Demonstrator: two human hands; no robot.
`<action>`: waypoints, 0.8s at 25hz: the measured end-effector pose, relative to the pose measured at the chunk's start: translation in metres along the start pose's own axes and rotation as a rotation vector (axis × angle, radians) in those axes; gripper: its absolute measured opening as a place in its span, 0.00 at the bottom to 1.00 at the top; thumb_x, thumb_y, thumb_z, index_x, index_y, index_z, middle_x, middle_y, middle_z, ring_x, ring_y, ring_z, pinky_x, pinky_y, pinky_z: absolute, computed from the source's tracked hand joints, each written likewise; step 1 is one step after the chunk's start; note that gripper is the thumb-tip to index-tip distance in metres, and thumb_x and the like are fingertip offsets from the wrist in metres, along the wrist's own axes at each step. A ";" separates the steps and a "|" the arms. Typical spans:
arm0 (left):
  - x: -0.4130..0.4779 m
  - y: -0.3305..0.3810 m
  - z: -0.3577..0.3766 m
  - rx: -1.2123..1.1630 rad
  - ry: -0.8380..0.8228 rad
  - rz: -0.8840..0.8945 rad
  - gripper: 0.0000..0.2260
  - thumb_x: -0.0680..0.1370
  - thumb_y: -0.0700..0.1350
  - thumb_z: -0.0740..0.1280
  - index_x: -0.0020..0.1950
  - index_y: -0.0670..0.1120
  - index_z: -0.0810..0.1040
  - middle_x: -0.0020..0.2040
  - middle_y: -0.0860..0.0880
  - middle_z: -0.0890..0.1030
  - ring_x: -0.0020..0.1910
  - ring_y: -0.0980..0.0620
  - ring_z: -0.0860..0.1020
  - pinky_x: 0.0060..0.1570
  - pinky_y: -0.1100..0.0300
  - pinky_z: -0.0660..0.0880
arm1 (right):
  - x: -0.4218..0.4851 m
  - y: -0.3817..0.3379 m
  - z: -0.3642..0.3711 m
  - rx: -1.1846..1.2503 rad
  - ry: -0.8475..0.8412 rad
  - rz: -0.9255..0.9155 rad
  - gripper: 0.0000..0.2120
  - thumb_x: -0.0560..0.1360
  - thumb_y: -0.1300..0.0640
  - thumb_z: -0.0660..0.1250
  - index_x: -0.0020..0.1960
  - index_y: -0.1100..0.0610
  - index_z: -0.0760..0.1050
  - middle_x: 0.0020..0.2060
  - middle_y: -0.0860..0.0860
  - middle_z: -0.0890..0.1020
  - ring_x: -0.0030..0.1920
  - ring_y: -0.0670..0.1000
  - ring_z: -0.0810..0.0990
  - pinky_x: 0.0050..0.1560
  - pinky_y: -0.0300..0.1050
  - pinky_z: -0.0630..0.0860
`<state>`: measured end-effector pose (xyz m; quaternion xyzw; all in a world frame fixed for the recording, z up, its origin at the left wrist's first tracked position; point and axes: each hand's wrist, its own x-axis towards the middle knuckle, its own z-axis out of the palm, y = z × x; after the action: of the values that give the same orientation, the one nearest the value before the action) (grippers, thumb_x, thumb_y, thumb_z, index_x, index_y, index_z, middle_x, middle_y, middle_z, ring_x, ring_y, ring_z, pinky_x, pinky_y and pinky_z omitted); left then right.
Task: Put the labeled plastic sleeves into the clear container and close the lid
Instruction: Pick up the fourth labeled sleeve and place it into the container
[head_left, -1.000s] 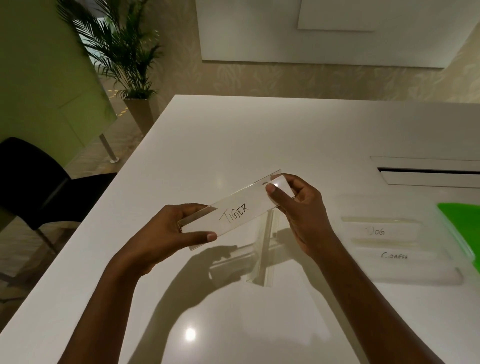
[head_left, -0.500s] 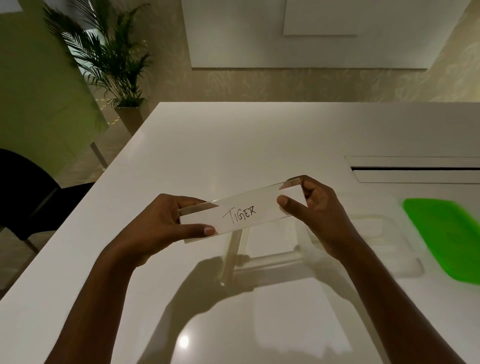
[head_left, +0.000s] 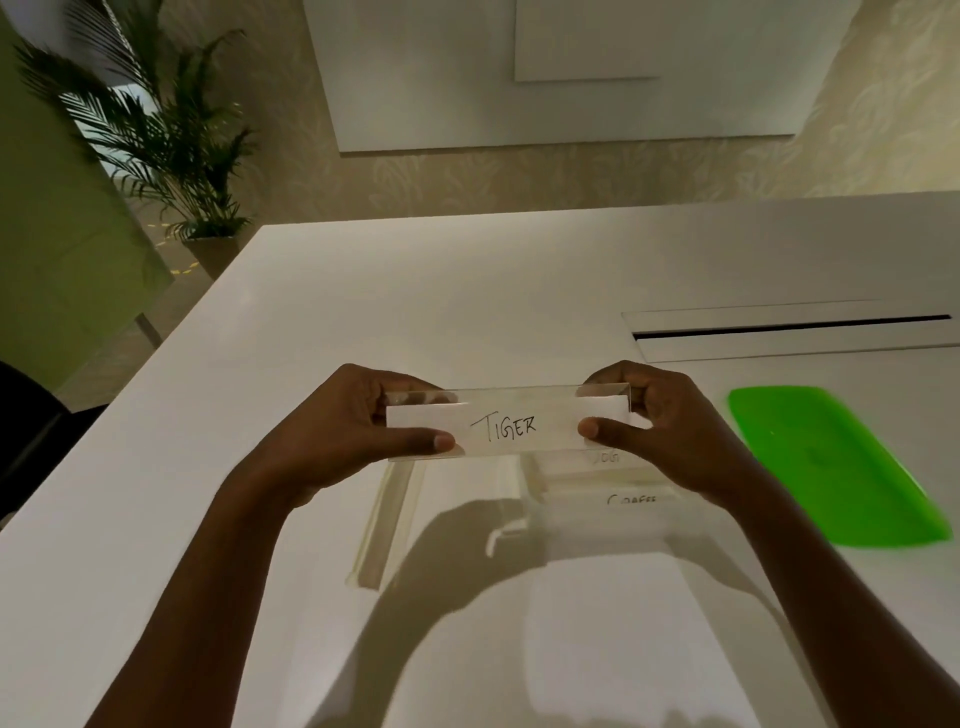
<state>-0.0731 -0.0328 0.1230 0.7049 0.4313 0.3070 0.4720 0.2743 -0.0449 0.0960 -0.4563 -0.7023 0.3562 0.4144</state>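
Much of the clear container (head_left: 571, 525) escapes us: it sits on the white counter (head_left: 467, 312) below our hands, its walls nearly invisible and its right part hidden behind our right hand (head_left: 670, 431). We make out two labeled sleeves inside it. The farther one (head_left: 605, 457) shows only blurred letter-ends, and the nearer one (head_left: 631, 500) shows only letter tops, ending perhaps in "FE". We can fully read one word, "TIGER", handwritten on the sleeve (head_left: 506, 423) held level above the counter and just over the container. Our left hand (head_left: 358, 431) pinches its left end, thumb in front and fingers behind, and the right hand pinches the other end likewise. That makes three labels. One clear strip (head_left: 387, 525) lies left of the container; we cannot tell what it is. One green lid (head_left: 831, 467) lies flat to the right, blurred at its edge
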 end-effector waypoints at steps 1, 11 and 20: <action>0.009 0.005 0.007 0.049 -0.010 0.013 0.19 0.69 0.54 0.81 0.59 0.55 0.87 0.53 0.55 0.89 0.53 0.55 0.88 0.49 0.64 0.83 | -0.001 0.004 -0.012 -0.071 -0.021 0.002 0.21 0.67 0.37 0.78 0.55 0.45 0.82 0.53 0.40 0.86 0.55 0.41 0.85 0.54 0.30 0.78; 0.094 0.031 0.087 0.445 -0.033 0.089 0.19 0.68 0.55 0.83 0.57 0.57 0.86 0.51 0.61 0.87 0.51 0.66 0.83 0.50 0.69 0.81 | -0.005 0.065 -0.086 -0.511 -0.184 0.112 0.25 0.64 0.30 0.75 0.57 0.39 0.79 0.51 0.36 0.85 0.53 0.42 0.83 0.57 0.52 0.81; 0.113 0.007 0.116 0.624 -0.105 -0.069 0.18 0.68 0.56 0.81 0.56 0.56 0.87 0.50 0.62 0.83 0.51 0.63 0.80 0.46 0.65 0.72 | 0.008 0.077 -0.083 -1.034 -0.474 0.128 0.26 0.69 0.31 0.72 0.62 0.42 0.77 0.54 0.45 0.83 0.53 0.50 0.81 0.47 0.44 0.71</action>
<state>0.0767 0.0207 0.0900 0.8157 0.5033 0.1069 0.2646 0.3743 -0.0021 0.0642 -0.5489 -0.8300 0.0832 -0.0541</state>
